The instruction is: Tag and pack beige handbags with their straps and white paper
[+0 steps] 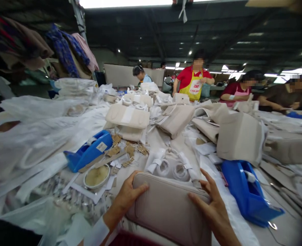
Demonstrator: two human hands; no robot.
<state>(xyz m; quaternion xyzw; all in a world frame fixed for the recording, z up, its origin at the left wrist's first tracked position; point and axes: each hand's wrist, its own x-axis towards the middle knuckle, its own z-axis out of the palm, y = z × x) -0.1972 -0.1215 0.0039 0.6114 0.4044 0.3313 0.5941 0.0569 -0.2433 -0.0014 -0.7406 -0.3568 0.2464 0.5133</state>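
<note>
Clock directions are taken from the taupe bag (pixel 166 208) at the front edge of a crowded bench (pixel 291 223), seen from the wearer's head. Leftmost, between nine and ten o'clock, clear plastic sheeting (pixel 45 136) spreads in crumpled layers. Next, at ten o'clock, stands a blue tape dispenser (pixel 86 152), and just in front of it a round dish (pixel 96 187) with a yellowish filling. Brown card tags (pixel 130 148) with strings lie scattered at eleven. The left hand (pixel 127 193) pinches the bag's upper left corner, thumb flat on the front panel, other fingers hidden behind. The bag is held with its broad, smooth front towards the wearer; whether its lower edge rests on anything cannot be told. Directly behind it, at twelve, are white-wrapped coils (pixel 170 167). The right hand (pixel 213 201) is loosely spread at the bag's upper right, thumb by the front panel, index finger raised clear. At about half past two is a second blue dispenser (pixel 250 191). The step in hand appears to be steadying or positioning the bag; moving on from here would probably call for the right fingers to settle while the left keeps its corner.
</note>
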